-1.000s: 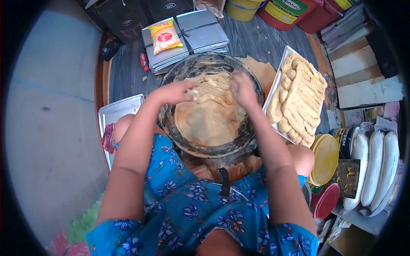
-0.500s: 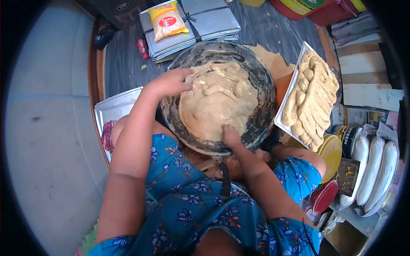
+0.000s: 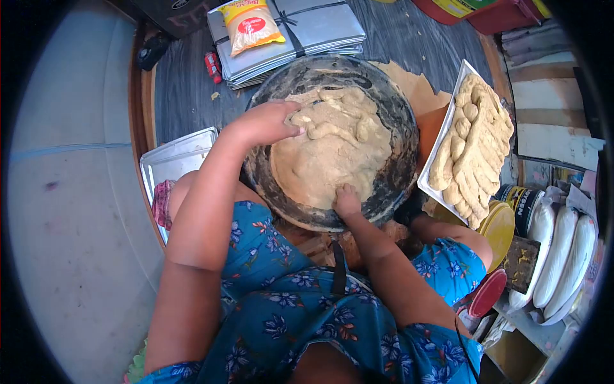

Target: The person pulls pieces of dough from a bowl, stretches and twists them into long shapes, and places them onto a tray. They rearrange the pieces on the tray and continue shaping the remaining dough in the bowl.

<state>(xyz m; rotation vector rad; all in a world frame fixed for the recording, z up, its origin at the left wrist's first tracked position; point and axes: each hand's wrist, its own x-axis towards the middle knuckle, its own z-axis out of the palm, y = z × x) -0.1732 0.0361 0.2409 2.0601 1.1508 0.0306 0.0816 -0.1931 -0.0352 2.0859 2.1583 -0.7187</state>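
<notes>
A wide dark basin [image 3: 400,137] stands in front of me, with a large mass of pale tan dough [image 3: 329,160] spread in it. The dough's far part is lumpy and folded; its near part is smoother. At the dough's upper left edge is my left hand [image 3: 272,121], thumb and fingers apart, fingertips on the dough. My right hand [image 3: 346,201] is at the near edge with its fingers curled and pressed into the dough, so the fingertips are partly hidden.
A tray [image 3: 423,182] piled with dough strips stands to the right, beside yellow tubs [image 3: 499,233]. Behind the basin, a bag of crumbs or flour [image 3: 252,29] lies on stacked metal sheets [image 3: 320,29]. An empty metal tray [image 3: 173,160] is at left, near a red toy car [image 3: 212,67].
My left hand has shifted slightly right, further over the dough's edge. My right hand stays at the near edge. The whole view has moved slightly.
</notes>
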